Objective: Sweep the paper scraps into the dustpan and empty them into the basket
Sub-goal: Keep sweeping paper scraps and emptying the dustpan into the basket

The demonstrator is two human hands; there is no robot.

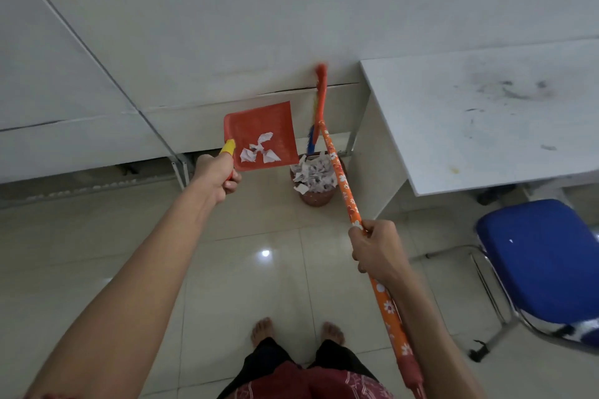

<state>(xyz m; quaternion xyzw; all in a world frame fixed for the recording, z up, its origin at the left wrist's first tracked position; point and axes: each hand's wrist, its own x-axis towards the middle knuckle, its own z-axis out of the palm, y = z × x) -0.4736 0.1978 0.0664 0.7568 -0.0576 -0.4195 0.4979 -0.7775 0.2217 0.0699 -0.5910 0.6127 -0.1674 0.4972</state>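
Note:
My left hand grips the yellow handle of a red dustpan, which is raised off the floor just left of a brown basket. A few white paper scraps lie in the pan. The basket stands on the floor by the wall, heaped with more paper scraps. My right hand holds the orange flowered stick of a broom. The broom head is lifted and rests against the wall above the basket.
A white table stands at the right, its leg close to the basket. A blue chair with metal legs is at the lower right. My bare feet stand on the pale tiled floor. White panels line the wall at the left.

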